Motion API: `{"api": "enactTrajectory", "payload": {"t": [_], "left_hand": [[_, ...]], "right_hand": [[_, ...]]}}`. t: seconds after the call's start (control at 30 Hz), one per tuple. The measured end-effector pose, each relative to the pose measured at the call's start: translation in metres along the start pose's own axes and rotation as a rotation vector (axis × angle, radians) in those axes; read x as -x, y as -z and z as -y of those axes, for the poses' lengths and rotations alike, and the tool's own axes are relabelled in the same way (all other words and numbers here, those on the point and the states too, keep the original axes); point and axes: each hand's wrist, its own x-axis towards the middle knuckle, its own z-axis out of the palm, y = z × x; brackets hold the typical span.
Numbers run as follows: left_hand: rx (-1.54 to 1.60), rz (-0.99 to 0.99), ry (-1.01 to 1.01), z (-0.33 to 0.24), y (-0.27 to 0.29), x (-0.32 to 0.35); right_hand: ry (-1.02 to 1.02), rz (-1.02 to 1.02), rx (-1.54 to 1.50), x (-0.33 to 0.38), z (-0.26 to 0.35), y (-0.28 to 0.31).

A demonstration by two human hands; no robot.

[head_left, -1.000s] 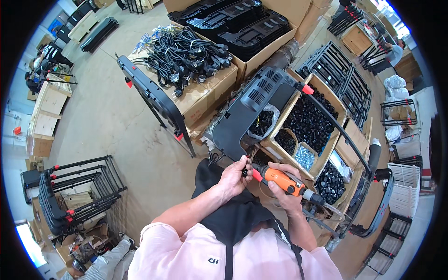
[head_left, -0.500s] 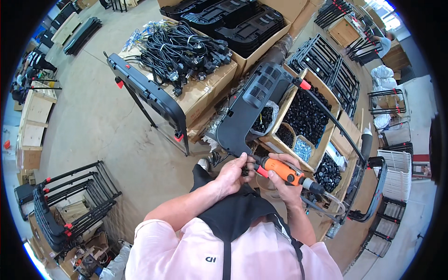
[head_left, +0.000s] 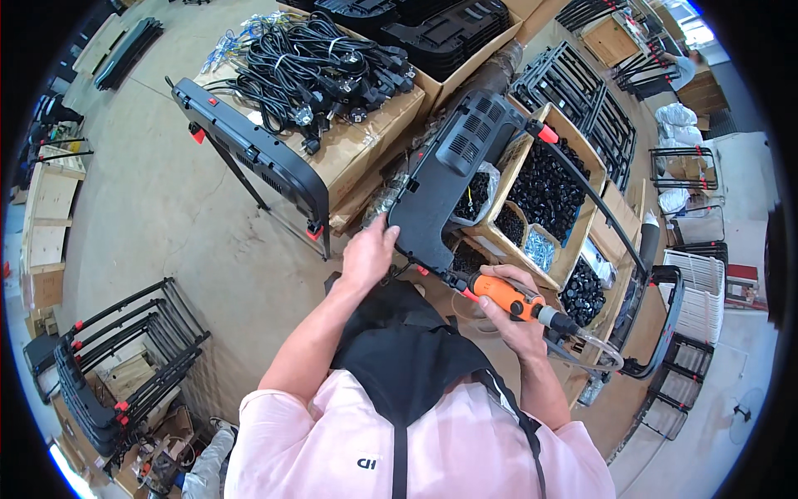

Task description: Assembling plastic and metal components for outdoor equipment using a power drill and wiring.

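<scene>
A black plastic housing [head_left: 432, 195] with a vented hump stands at an angle before me, joined to a black tube frame [head_left: 603, 204]. My left hand [head_left: 366, 258] grips its near left edge, thumb and fingertips at the rim; some fingers are hidden. In my right hand [head_left: 515, 323] is an orange power screwdriver [head_left: 501, 295], with a clear hose trailing from its rear end. Its tip points left at the lower end of the housing, beside a small red part; whether it touches a screw is too small to tell.
Black power cords [head_left: 320, 71] lie heaped on a cardboard box at the far left. A second black housing [head_left: 249, 145] on a frame stands beside it. Right of me, a wooden bin [head_left: 486, 237] holds black plastic parts and bags of screws. Stacked frames [head_left: 125, 358] are at left.
My left hand has left the screwdriver's tip and moved left and away from me to the housing's edge. My right hand still holds the screwdriver, its tip tilted slightly. The view has shifted a little.
</scene>
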Motion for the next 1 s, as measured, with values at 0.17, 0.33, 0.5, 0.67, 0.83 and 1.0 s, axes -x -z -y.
{"api": "enactTrajectory", "payload": {"t": [0.17,0.33,0.5,0.67,0.83,1.0], "left_hand": [[-0.18,0.012,0.001,-0.012,-0.005,0.003],[-0.27,-0.014,-0.043,-0.011,-0.013,0.005],[-0.31,-0.017,-0.033,-0.015,-0.015,0.008],[-0.327,0.03,0.012,-0.019,-0.014,0.008],[0.13,-0.069,0.05,0.0,-0.016,0.006],[1.572,-0.049,0.493,0.017,0.001,0.008]], "right_hand": [[-0.037,0.022,0.054,0.002,0.011,-0.004],[-0.025,0.052,0.149,0.003,0.013,-0.001],[-0.03,0.073,0.13,0.001,0.007,-0.003],[-0.006,0.095,0.149,-0.003,0.006,-0.013],[0.085,0.133,0.291,-0.012,0.003,-0.022],[0.125,0.17,0.296,-0.012,-0.001,-0.026]]}}
